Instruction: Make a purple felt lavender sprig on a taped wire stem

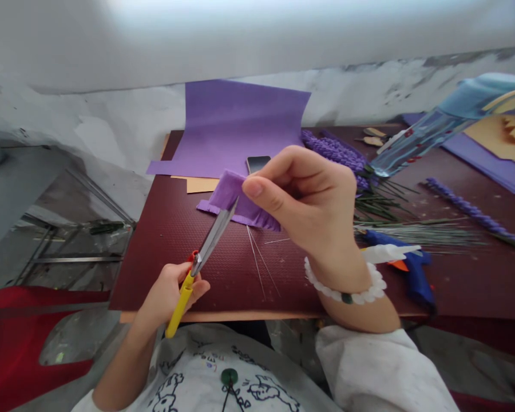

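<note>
My left hand (169, 297) is shut around the yellow handle of a pair of scissors (212, 243), whose steel blades angle up and to the right. Their tip reaches the lower edge of a folded piece of purple crepe paper (234, 200), which has a finely fringed edge. My right hand (304, 200) pinches that paper between thumb and fingers, above a dark red textured mat (189, 269). A white beaded bracelet (347, 289) circles my right wrist. Several thin wires (257, 257) lie on the mat below the paper.
A purple paper sheet (236, 126) and a phone (257, 163) lie beyond my hands. To the right are purple paper flower stems (335, 151), green wire stems (412, 236), a blue glue gun (414, 269) and a clear plastic bottle (412, 143). A metal frame (77, 246) stands left of the table.
</note>
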### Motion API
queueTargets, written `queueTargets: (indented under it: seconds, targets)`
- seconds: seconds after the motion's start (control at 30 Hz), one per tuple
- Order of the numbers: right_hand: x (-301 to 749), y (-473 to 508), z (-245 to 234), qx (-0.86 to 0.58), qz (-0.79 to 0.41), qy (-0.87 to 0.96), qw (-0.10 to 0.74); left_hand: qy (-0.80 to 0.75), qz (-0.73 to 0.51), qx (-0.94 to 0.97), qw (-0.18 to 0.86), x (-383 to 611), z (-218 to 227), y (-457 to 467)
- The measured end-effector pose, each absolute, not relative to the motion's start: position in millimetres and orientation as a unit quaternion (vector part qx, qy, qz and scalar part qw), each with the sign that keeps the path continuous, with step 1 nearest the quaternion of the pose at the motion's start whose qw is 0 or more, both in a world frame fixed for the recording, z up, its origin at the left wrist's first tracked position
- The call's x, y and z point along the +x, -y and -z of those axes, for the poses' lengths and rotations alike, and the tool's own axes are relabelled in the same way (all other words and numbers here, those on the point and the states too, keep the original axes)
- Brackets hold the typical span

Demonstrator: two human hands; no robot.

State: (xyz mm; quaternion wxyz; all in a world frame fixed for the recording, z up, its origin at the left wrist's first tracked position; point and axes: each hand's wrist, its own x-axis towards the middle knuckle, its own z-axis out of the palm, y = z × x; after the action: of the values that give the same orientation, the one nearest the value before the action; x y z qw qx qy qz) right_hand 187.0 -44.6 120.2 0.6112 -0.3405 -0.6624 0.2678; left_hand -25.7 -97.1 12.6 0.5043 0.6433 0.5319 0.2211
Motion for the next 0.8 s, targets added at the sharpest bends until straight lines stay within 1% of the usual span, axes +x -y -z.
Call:
queueTargets:
  seconds: [0.17,0.27,0.33,0.47,0.6,0.8]
  targets:
    - [187,44,-120,-0.331,-0.266,0.663,0.617,-0.562,-0.243,0.641,0.464,-22,-10,96]
    - [187,44,-120,-0.326,-0.281,0.663,0.612,-0.548,-0.228,0.635,0.494,-22,-15,95]
    - [187,44,-120,-0.328,-0.292,0.661,0.609,-0.549,-0.195,0.631,0.512,-22,-19,96]
    - [186,46,-121,-0.339,-0.314,0.649,0.604,-0.572,-0.148,0.618,0.518,-24,-22,97]
    - [187,48,-122,-0.340,-0.330,0.642,0.602,-0.558,-0.145,0.635,0.515,-31,-19,97]
    - [186,49,-122,-0.335,-0.332,0.639,0.608,-0.521,-0.144,0.633,0.554,-29,-26,94]
